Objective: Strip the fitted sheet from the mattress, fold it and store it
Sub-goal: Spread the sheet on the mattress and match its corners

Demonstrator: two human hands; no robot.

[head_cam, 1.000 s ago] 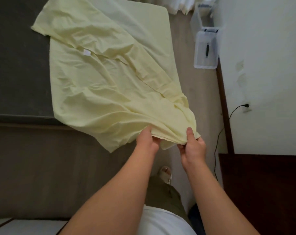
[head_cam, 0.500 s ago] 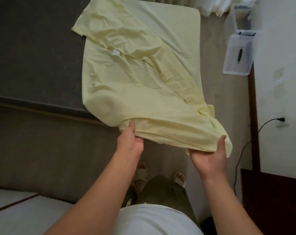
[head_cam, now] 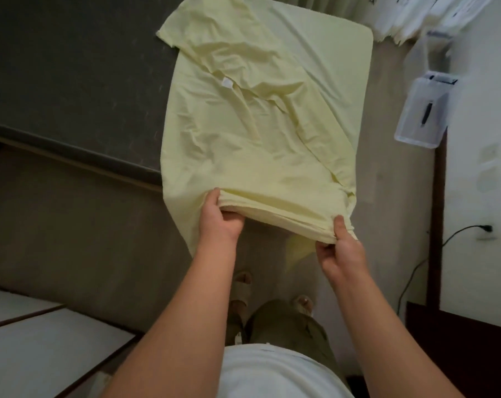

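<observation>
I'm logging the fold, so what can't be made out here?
Head view:
- Far end of the pale yellow fitted sheet: cut off by the top edge.
- Print on its small white label: too small to read.
- Fingertips of left hand and right hand: hidden under the sheet.

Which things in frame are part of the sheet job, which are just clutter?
Job: yellow fitted sheet, grey mattress, left hand and right hand gripping the sheet's near edge.
Lying about: clear plastic box, black cable plugged into wall socket, white curtain.
</observation>
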